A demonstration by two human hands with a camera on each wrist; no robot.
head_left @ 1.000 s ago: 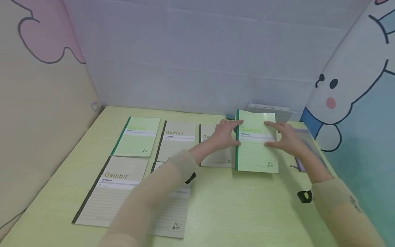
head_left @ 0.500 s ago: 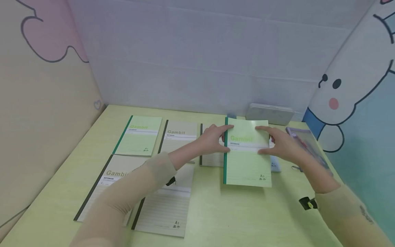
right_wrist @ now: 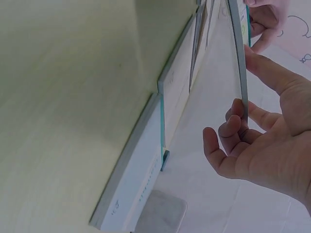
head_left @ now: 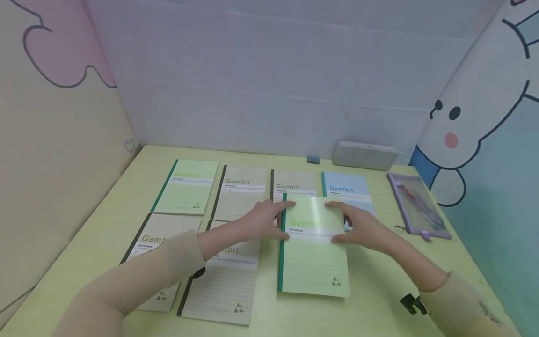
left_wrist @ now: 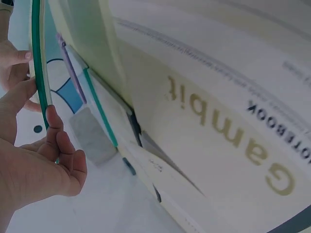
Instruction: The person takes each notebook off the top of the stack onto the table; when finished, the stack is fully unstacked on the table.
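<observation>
A green notebook (head_left: 313,262) with a dark green spine is held above the table between both hands, cover up. My left hand (head_left: 265,220) pinches its spine edge, thumb on the cover and fingers beneath. The opposite edge is pinched by my right hand (head_left: 362,227) in the same way. Both wrist views show the notebook (left_wrist: 36,58) edge-on, apart from the table. Behind it lies a blue notebook (head_left: 347,185), partly covered by the right hand. A grey notebook (head_left: 294,180) is half hidden behind the left hand and the held notebook.
Left on the table (head_left: 311,318) lie another green notebook (head_left: 185,194), a grey notebook (head_left: 242,201) and two larger-looking grey ones at the front, partly under the left arm. A pale case (head_left: 364,155), a small dark block (head_left: 313,160) and a purple-edged zip pouch (head_left: 418,206) sit behind and right.
Both hands have brought the green notebook toward the person and leftward from above the blue notebook, which now shows. The other notebooks have stayed put.
</observation>
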